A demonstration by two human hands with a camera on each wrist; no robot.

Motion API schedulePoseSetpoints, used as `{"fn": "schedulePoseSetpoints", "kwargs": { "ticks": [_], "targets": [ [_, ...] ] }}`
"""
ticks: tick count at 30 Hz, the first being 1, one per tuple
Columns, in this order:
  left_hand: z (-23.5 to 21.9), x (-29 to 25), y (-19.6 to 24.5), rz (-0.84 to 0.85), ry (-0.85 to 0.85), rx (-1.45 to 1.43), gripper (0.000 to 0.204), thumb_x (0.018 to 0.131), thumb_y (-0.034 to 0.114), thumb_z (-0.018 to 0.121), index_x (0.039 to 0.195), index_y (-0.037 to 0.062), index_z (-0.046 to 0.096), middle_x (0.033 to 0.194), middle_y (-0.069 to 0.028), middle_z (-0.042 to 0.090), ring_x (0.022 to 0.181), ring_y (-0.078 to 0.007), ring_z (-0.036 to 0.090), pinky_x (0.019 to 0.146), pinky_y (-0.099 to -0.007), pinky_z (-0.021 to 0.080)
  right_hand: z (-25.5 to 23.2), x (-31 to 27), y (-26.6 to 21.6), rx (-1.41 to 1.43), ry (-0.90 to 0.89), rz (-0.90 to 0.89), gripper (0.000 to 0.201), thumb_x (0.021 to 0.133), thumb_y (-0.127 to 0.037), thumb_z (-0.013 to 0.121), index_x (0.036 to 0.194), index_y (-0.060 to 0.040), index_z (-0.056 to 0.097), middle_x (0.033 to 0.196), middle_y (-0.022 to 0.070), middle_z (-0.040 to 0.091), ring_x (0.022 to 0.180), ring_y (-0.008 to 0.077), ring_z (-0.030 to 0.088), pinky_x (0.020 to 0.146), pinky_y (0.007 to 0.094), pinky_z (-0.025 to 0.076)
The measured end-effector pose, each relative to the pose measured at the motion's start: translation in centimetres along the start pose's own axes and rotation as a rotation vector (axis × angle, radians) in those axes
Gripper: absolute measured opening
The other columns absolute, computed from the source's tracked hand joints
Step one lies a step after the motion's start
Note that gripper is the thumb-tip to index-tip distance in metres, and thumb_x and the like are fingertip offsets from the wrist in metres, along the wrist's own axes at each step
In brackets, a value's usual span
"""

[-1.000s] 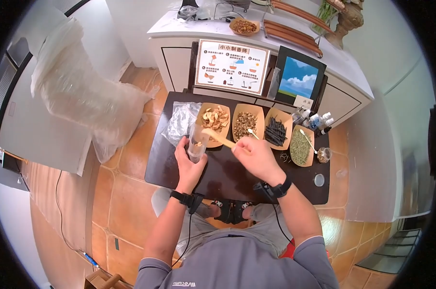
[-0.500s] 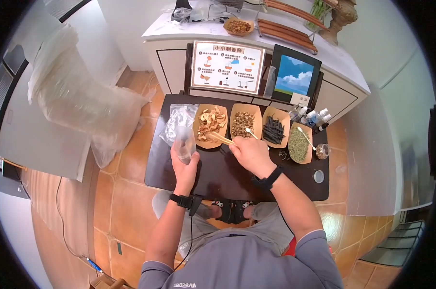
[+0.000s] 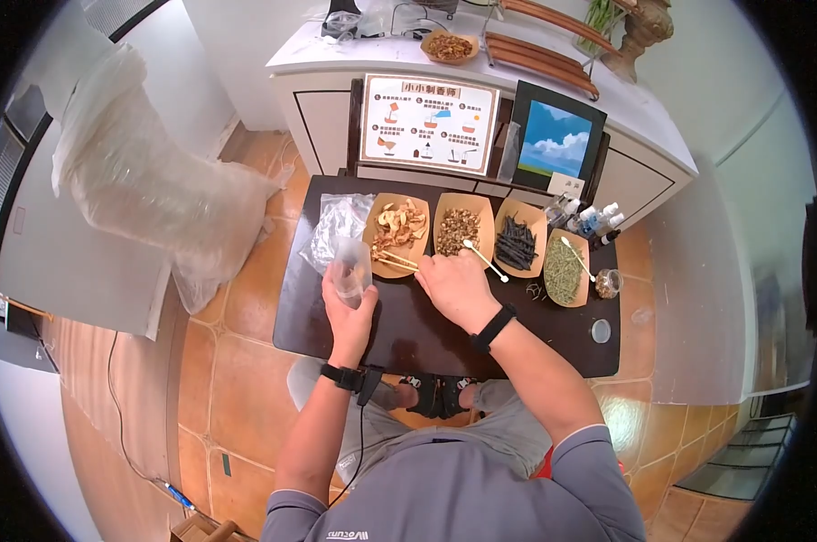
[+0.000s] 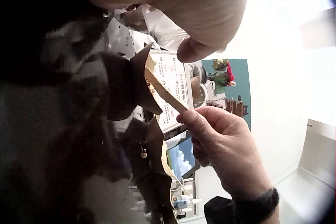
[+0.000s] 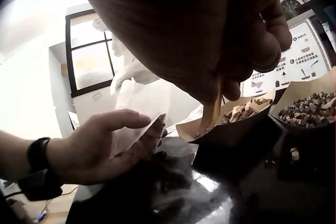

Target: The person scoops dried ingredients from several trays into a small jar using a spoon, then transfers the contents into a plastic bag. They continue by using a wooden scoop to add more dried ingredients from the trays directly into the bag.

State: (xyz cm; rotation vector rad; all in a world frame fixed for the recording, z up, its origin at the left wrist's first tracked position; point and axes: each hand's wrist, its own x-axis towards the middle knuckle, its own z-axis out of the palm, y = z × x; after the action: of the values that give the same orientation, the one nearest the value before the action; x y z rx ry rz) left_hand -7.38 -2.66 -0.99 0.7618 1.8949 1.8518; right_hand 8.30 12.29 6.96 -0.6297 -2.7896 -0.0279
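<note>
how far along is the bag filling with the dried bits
Early. Done: one second ago the tongs were over the clear bag; now they reach into the leftmost tray. In hand: left hand holds the bag, right hand grips the wooden tongs. Left: three more trays look untouched.

At the far edge of the dark tabletop [image 3: 426, 334] stands a white rectangular instruction board with orange pictograms [image 3: 429, 124], headed 小小制香师; its smaller captions are too small to read. The person's grey shirt collar [image 3: 347, 535] carries white lettering, illegible.
</note>
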Motion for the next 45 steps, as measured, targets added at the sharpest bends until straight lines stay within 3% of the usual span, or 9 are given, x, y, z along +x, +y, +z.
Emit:
{"fn": "schedulePoseSetpoints", "kwargs": {
  "ticks": [10,20,23,26,31,33,35,38,45],
  "targets": [
    [-0.2,0.2,-1.3,0.009,-0.022,0.083,0.091,0.088,0.015,0.081,0.163,-0.0043,0.034,0.157,-0.0213,0.043,0.145,-0.0330,0.047,0.122,-0.0441,0.039,0.2,-0.8,1.1,0.146,-0.018,0.053,0.023,0.102,-0.028,0.068,0.088,-0.0095,0.063,0.067,0.0123,0.068,0.065,0.0367,0.069,0.066,0.0497,0.054],
    [0.2,-0.1,-1.2,0.023,-0.015,0.161,0.091,0.085,0.016,0.082,0.160,-0.0046,0.035,0.158,-0.0230,0.041,0.150,-0.0378,0.039,0.126,-0.0475,0.033,-5.5,-1.4,1.8,0.355,0.063,0.222,0.024,0.099,-0.026,0.071,0.084,-0.0083,0.064,0.069,0.0145,0.068,0.066,0.0390,0.070,0.061,0.0505,0.055],
    [0.3,-0.2,-1.0,0.043,-0.012,0.187,0.090,0.084,0.016,0.083,0.159,-0.0048,0.037,0.157,-0.0234,0.043,0.150,-0.0387,0.039,0.127,-0.0482,0.032,-7.1,-1.1,0.3,0.470,0.121,0.173,0.024,0.099,-0.027,0.071,0.084,-0.0087,0.064,0.070,0.0149,0.067,0.066,0.0389,0.070,0.061,0.0508,0.054],
    [0.2,-0.2,-1.3,0.071,-0.009,0.277,0.093,0.086,0.014,0.083,0.163,-0.0032,0.034,0.158,-0.0196,0.044,0.147,-0.0319,0.047,0.124,-0.0431,0.038,-6.5,-1.0,-0.8,0.498,0.077,0.127,0.020,0.100,-0.027,0.071,0.091,-0.0093,0.070,0.073,0.0150,0.069,0.069,0.0384,0.070,0.062,0.0494,0.053],
    [0.0,0.0,-1.5,0.067,-0.014,0.265,0.093,0.085,0.014,0.083,0.163,-0.0029,0.034,0.157,-0.0195,0.044,0.147,-0.0318,0.047,0.123,-0.0429,0.039,-6.2,-0.8,-1.1,0.444,0.042,0.119,0.019,0.100,-0.028,0.072,0.096,-0.0093,0.071,0.075,0.0139,0.070,0.071,0.0384,0.070,0.063,0.0489,0.054],
    [0.0,-0.1,-1.2,0.059,-0.018,0.259,0.093,0.085,0.013,0.083,0.163,-0.0028,0.034,0.158,-0.0194,0.044,0.146,-0.0314,0.047,0.123,-0.0429,0.039,-6.7,-0.7,-0.7,0.507,0.077,0.198,0.023,0.101,-0.029,0.070,0.089,-0.0094,0.066,0.072,0.0131,0.070,0.070,0.0384,0.071,0.063,0.0511,0.055],
    [0.1,-0.1,-0.9,0.006,-0.007,0.140,0.092,0.085,0.017,0.083,0.161,-0.0044,0.036,0.156,-0.0224,0.044,0.148,-0.0361,0.043,0.125,-0.0467,0.035,-6.5,-0.6,0.0,0.474,0.059,0.228,0.023,0.101,-0.029,0.070,0.089,-0.0097,0.066,0.073,0.0130,0.070,0.071,0.0382,0.072,0.063,0.0508,0.055],
    [-0.1,0.1,-1.2,0.002,-0.016,0.062,0.091,0.086,0.016,0.083,0.161,-0.0038,0.036,0.157,-0.0216,0.044,0.147,-0.0344,0.046,0.124,-0.0451,0.037,-4.5,-0.8,0.7,0.366,0.011,0.251,0.023,0.101,-0.029,0.069,0.089,-0.0100,0.067,0.074,0.0122,0.071,0.072,0.0369,0.072,0.064,0.0496,0.055],
    [-0.2,0.2,-1.7,0.001,-0.017,0.023,0.089,0.087,0.015,0.082,0.161,-0.0034,0.037,0.157,-0.0206,0.046,0.145,-0.0325,0.048,0.122,-0.0437,0.039,-0.5,-0.5,-1.1,0.091,0.032,0.045,0.022,0.101,-0.031,0.070,0.090,-0.0113,0.068,0.071,0.0080,0.071,0.068,0.0313,0.071,0.069,0.0438,0.055]
  ]
}}
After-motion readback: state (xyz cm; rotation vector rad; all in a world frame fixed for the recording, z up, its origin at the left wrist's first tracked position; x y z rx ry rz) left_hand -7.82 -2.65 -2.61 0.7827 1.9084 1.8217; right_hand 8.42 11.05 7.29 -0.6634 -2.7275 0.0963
